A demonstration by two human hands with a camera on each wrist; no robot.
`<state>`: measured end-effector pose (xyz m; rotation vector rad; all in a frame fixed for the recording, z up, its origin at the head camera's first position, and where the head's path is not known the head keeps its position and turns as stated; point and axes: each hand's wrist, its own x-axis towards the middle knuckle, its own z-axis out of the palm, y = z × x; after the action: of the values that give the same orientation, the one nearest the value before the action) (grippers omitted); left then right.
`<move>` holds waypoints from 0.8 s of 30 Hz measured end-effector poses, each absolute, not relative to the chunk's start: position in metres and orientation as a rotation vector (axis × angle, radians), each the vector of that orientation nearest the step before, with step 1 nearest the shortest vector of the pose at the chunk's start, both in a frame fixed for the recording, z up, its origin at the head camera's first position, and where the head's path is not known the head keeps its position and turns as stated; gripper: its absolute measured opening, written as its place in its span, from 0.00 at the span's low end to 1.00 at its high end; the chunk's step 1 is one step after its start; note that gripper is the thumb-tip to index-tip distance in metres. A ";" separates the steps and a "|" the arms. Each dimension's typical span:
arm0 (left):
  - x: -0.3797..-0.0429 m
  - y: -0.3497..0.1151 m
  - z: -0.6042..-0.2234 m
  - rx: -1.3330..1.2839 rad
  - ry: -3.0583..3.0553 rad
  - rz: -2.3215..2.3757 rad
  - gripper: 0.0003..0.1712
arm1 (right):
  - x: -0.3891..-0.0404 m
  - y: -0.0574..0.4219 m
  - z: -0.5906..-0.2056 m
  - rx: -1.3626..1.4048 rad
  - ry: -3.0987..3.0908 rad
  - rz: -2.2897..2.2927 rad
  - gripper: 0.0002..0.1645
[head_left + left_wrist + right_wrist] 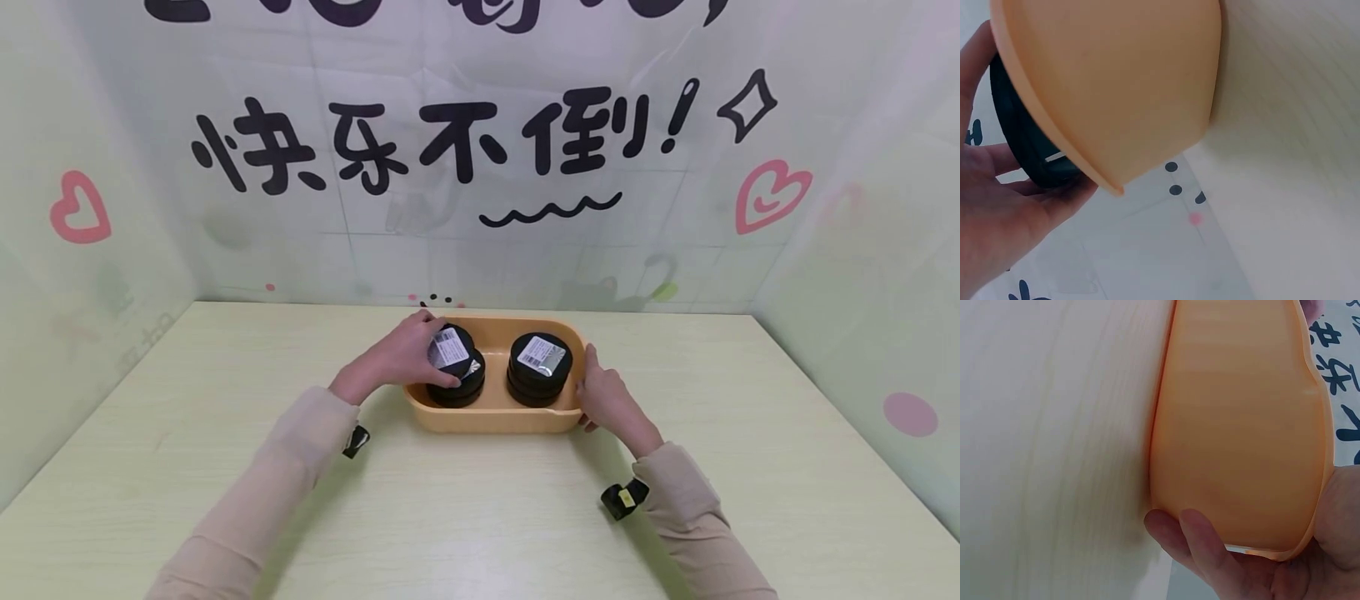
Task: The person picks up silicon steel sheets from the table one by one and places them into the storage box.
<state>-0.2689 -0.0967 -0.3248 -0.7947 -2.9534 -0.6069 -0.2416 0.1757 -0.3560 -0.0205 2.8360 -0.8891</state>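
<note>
An orange oblong plastic bin [495,421] stands on the table near its back edge, holding two stacks of flat round black containers. My left hand [406,351] reaches over the bin's left end and grips a black round container [451,344] with a white label. This one sits off-centre over another black container [459,395]. The left wrist view shows the held container [1029,137] beside the bin's rim, thumb and fingers around it. My right hand [609,398] holds the bin's right end. In the right wrist view its fingers [1200,540] curl against the bin's wall.
A second stack of black containers [542,360] with a label on top stands in the bin's right half. The pale wooden table [480,517] runs back to a printed cloth backdrop [420,242], with cloth sides left and right. Small black cameras hang at both wrists.
</note>
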 end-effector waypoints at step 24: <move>-0.274 -0.090 -0.334 -0.835 -3.002 -0.579 0.49 | -0.242 0.176 -0.356 -0.017 2.828 -0.882 0.36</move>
<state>-0.2739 -0.0898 -0.3344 -0.8351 -3.0019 -0.5793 -0.2419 0.1758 -0.3558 -0.0169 2.8284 -0.8823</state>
